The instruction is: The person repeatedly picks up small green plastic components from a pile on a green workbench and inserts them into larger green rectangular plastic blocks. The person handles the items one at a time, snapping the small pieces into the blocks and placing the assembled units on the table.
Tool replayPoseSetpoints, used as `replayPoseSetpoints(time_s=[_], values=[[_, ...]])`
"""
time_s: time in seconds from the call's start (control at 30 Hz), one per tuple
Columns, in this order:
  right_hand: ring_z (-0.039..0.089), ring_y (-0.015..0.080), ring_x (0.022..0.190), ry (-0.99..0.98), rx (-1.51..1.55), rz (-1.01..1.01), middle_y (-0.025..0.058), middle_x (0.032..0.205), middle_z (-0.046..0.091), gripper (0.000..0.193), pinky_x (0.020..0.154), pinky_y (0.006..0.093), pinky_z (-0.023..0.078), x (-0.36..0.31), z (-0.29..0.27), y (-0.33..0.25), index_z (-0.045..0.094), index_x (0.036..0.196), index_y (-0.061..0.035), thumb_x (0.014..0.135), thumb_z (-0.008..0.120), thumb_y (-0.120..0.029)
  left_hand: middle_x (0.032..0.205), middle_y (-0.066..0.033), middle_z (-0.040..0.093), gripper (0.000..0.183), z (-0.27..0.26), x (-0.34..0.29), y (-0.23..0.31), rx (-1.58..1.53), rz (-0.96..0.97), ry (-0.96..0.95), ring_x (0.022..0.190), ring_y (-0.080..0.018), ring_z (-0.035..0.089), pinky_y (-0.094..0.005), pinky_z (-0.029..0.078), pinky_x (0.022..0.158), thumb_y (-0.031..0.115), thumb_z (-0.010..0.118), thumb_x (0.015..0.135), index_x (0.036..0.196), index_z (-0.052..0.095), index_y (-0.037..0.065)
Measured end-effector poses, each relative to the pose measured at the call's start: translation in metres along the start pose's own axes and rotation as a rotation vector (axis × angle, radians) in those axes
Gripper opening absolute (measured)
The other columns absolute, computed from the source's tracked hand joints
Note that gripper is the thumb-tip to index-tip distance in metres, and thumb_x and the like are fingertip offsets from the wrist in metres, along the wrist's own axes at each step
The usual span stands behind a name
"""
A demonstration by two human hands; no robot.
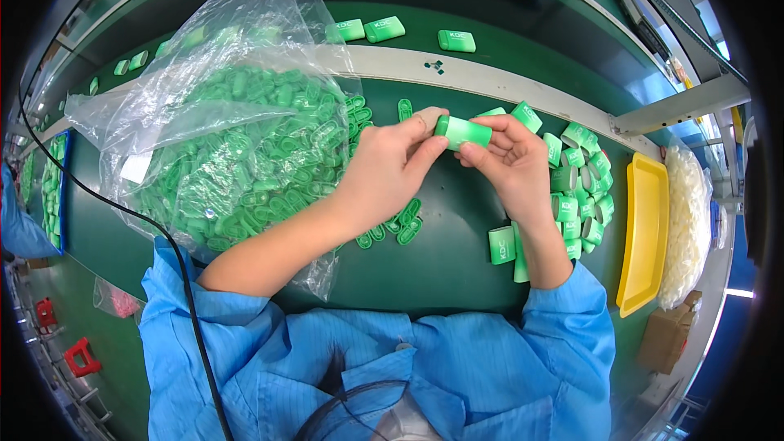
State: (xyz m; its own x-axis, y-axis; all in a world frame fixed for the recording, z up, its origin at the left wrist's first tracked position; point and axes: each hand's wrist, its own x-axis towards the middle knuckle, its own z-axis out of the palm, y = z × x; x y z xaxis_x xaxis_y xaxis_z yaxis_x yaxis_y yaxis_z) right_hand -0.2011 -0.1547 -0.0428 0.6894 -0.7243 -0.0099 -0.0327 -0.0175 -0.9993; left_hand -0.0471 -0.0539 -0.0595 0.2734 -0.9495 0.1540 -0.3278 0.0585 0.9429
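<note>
Green tabletop (445,253); we're seeing left hand (387,159) and right hand (514,159) both gripping one green casing (465,132) above it, nearer the far edge; green caps (253,143) are lying toward the left edge, loose casings (581,186) toward the right edge.

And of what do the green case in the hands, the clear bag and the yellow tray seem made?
Green case: probably hard plastic, satin, from its soft sheen; coated metal is possible.
Clear bag: thin plastic film, glossy; see-through, wrinkled and full of glints.
Yellow tray: likely moulded plastic, smooth; even colour and rounded corners.
</note>
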Motion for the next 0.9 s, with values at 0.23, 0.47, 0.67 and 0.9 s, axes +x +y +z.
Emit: replayPoseSetpoints(time_s=[0.23,0.47,0.67,0.9], values=[[0.059,0.0201,0.062,-0.083,-0.966,-0.568,0.0096,0.085,0.063,0.027,0.061,0.029,0.048,-0.002,-0.008,-0.01,0.063,0.096,-0.0002,0.071,0.073,-0.002,0.087,-0.0116,0.068,0.028,-0.005,-0.002,0.005,0.317,0.154,-0.171,0.076,-0.0137,0.066,-0.0274,0.052,0.069,0.007,0.06,0.089,0.115,0.059,-0.002],[0.057,0.0124,0.06,-0.073,-0.492,-0.014,0.0054,0.075,0.064,0.03,0.056,0.0259,0.046,-0.009,-0.019,-0.033,0.06,0.105,0.0004,0.077,0.07,-0.003,0.103,-0.0124,0.067,0.027,-0.02,0.016,-0.003,-0.517,-0.26,-0.142,0.092,-0.016,0.065,-0.0277,0.053,0.079,0.01,0.06,0.09,0.115,0.06,-0.001],[0.063,0.0113,0.077,0.013,0.052,0.029,0.0095,0.098,0.064,0.027,0.07,0.0221,0.052,0.003,-0.013,-0.008,0.054,0.11,0.0034,0.085,0.064,-0.001,0.107,-0.0063,0.065,0.033,-0.007,0.011,-0.012,-0.531,-0.185,-0.082,0.094,-0.0119,0.062,-0.0241,0.05,0.081,0.01,0.061,0.09,0.121,0.058,0.0],[0.063,0.0112,0.081,-0.046,0.038,0.08,0.0099,0.096,0.065,0.026,0.073,0.0229,0.052,0.002,-0.008,0.001,0.054,0.108,0.0038,0.084,0.063,0.002,0.103,-0.0038,0.066,0.031,-0.005,0.006,-0.006,-0.349,-0.133,-0.046,0.09,-0.007,0.061,-0.0225,0.051,0.078,0.009,0.061,0.09,0.12,0.059,0.0]])
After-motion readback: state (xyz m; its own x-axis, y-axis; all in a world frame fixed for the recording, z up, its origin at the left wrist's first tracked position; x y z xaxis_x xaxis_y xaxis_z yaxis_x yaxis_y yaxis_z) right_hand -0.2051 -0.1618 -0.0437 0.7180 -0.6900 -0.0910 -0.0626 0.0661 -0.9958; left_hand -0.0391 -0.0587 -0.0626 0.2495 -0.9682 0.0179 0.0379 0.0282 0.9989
